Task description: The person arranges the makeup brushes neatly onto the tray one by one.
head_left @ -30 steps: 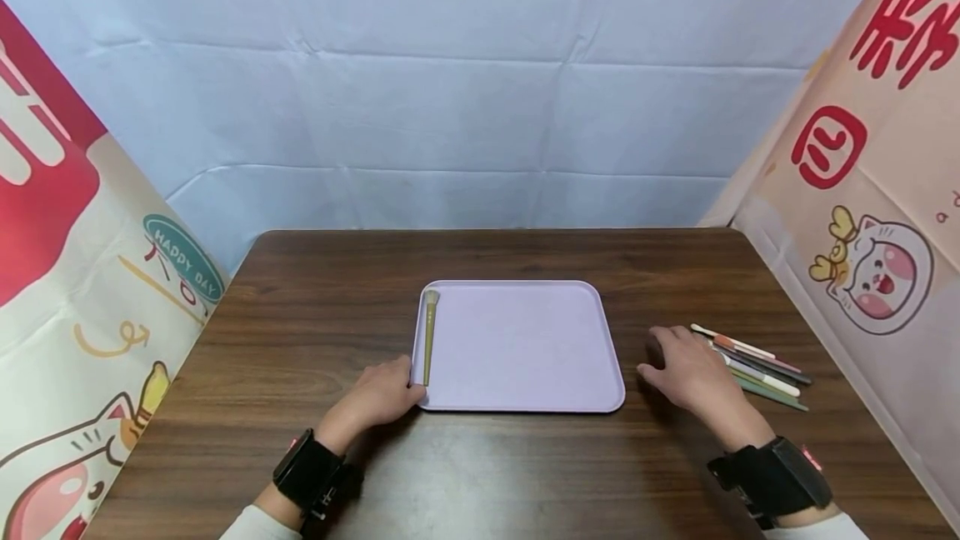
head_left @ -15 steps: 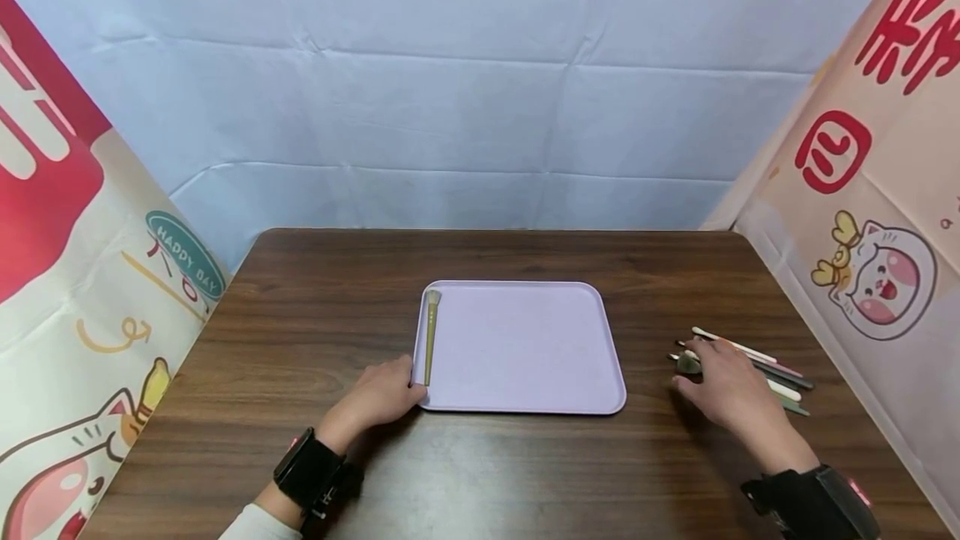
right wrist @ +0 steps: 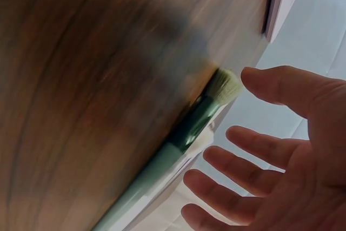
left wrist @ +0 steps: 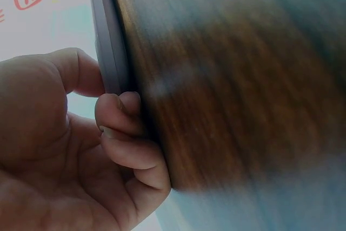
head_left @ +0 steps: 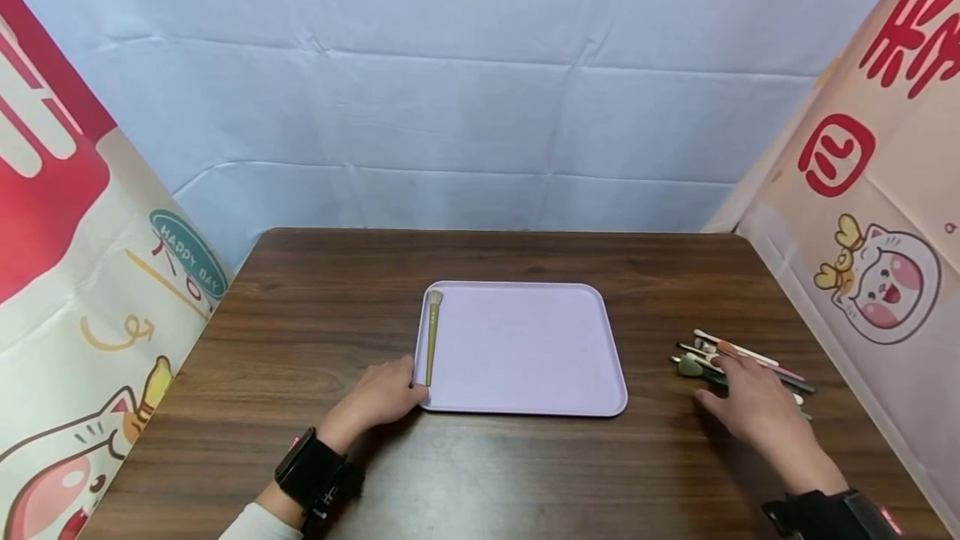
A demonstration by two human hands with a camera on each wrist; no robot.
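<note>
My left hand [head_left: 384, 391] holds the near-left corner of a pale lilac tray [head_left: 525, 348], thumb on the rim and fingers curled against the edge in the left wrist view. A makeup brush [head_left: 432, 338] with an olive handle lies along the tray's left side. Over a bunch of makeup brushes on the right of the table is my right hand [head_left: 765, 407], fingers spread and nothing gripped. The right wrist view shows a green makeup brush [right wrist: 181, 136] with pale bristles beside the fingers. That hand partly covers the bunch in the head view.
Dark wood-grain table [head_left: 510, 473] lies under everything. A pale blue cloth [head_left: 450, 107] hangs behind it. Printed cloths with cartoon figures stand along the left side and the right side [head_left: 862, 290].
My right hand has moved right and toward me across the brushes, uncovering the green brush's head. The left hand still holds the tray corner.
</note>
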